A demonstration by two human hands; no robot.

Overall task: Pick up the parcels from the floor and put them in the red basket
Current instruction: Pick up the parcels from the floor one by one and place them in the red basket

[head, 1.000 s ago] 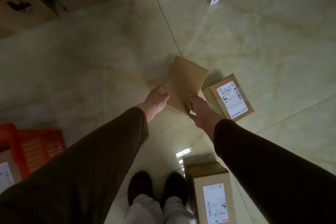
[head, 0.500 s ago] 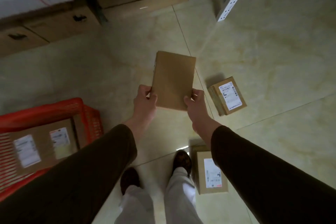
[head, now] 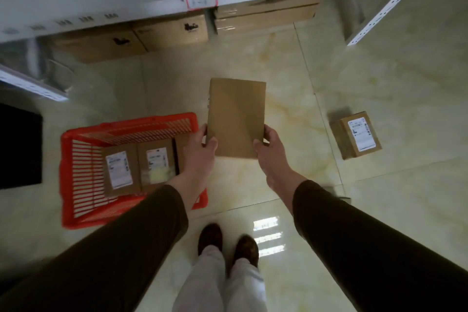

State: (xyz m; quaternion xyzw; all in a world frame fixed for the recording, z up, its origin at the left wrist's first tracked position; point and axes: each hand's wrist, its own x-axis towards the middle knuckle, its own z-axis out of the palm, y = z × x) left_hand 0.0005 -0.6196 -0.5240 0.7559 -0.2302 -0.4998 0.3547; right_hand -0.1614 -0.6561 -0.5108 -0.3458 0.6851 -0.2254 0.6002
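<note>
The red basket (head: pixel 76 175) sits on the floor (head: pixel 379 210), holding labelled parcels (head: pixel 119 170). A plain parcel (head: pixel 236 116) hangs beside it, above the floor, gripped by the left hand (head: pixel 200 152) and right hand (head: pixel 272 153). A labelled box (head: pixel 358 134) lies well apart.

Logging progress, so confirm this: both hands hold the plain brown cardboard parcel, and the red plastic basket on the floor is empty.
Not empty. The head view shows labelled cardboard parcels already lying in the red plastic basket. The rest stands: left hand and right hand hold the plain brown cardboard parcel.
</note>
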